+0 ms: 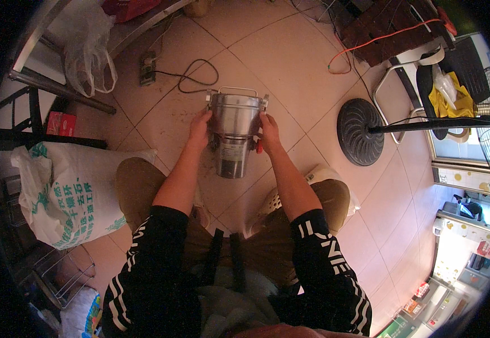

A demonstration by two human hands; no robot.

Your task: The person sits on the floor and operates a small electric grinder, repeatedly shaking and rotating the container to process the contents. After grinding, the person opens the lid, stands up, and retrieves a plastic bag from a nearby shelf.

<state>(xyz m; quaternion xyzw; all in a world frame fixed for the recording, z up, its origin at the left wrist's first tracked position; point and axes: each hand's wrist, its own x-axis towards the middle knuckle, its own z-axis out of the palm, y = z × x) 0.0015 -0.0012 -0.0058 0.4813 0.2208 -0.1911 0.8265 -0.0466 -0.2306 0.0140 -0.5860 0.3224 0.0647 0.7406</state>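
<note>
Both sides of one shiny silver cylindrical metal machine (234,119) gripped: bare left hand (200,128), bare right hand (268,134), each partly curled; machine between them, over pinkish square-tiled floor (281,65).

Between the left hand (200,129) and right hand (268,135), the machine (235,115) is shiny silver, its knob (259,147) by the right hand red. The floor (290,65) beneath both hands is pinkish beige, crossed by dark lines. Left of the hands, the sack (101,194) is white with green print and the box (61,124) red. To their right, the disc (360,132) is black with curved ribs, the cord (369,40) orange, the bag (464,104) yellow. Nearer the body than the hands, the sleeves (163,256) are black with white lettering and stripes, the trousers (138,183) brown.
</note>
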